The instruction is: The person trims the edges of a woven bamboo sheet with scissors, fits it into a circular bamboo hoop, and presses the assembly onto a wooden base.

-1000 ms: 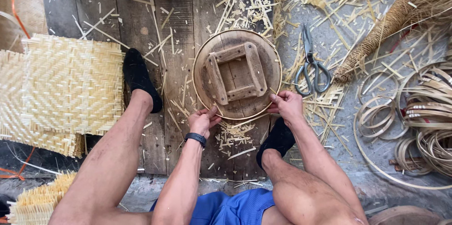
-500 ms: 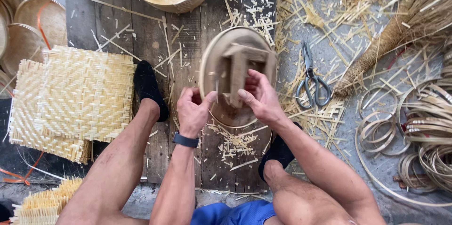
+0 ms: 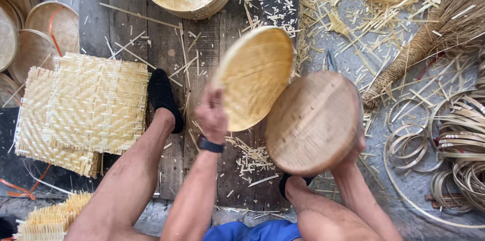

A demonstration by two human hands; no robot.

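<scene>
Left hand (image 3: pixel 212 115) grips woven bamboo tray (image 3: pixel 255 77) — tilted up. Right hand (image 3: pixel 353 150) holds round wooden mould (image 3: pixel 313 122) just beside it — both blurred.

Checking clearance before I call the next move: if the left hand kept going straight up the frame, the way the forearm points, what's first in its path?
Probably the woven tray the left hand already grips; depth is unclear.

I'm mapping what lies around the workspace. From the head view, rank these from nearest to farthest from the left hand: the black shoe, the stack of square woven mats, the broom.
1. The black shoe, just left of the left hand.
2. The stack of square woven mats, farther left on the boards.
3. The broom, far to the upper right, beyond both round pieces.
</scene>
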